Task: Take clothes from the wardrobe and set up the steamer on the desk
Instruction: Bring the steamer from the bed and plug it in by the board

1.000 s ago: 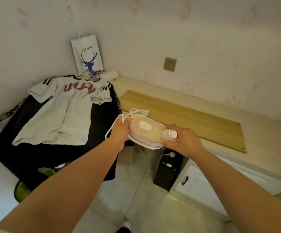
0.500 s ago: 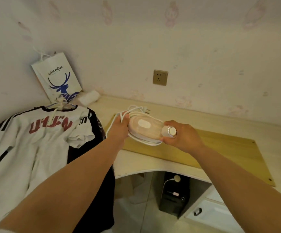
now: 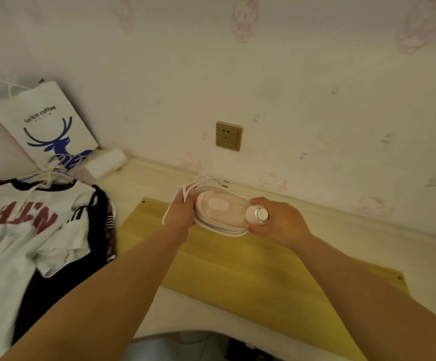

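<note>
One steamer [image 3: 220, 212], pale pink with a silver-capped knob, white cord [image 3: 185, 194] coiled round it, held above the desk [image 3: 342, 230] near its back edge. Left hand [image 3: 181, 212] grips body and cord; right hand [image 3: 277, 221] grips the knob end. Two garments at the left edge: white shirt [image 3: 16, 243], dark one beneath

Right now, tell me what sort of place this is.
Probably a bedroom corner at home: cartoon-patterned pale wallpaper, a light wooden desk under a brass-coloured wall socket, and a white printed T-shirt laid out.

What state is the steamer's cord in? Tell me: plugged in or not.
Unplugged: the plug hangs free beside the steamer, short of the wall socket.
</note>
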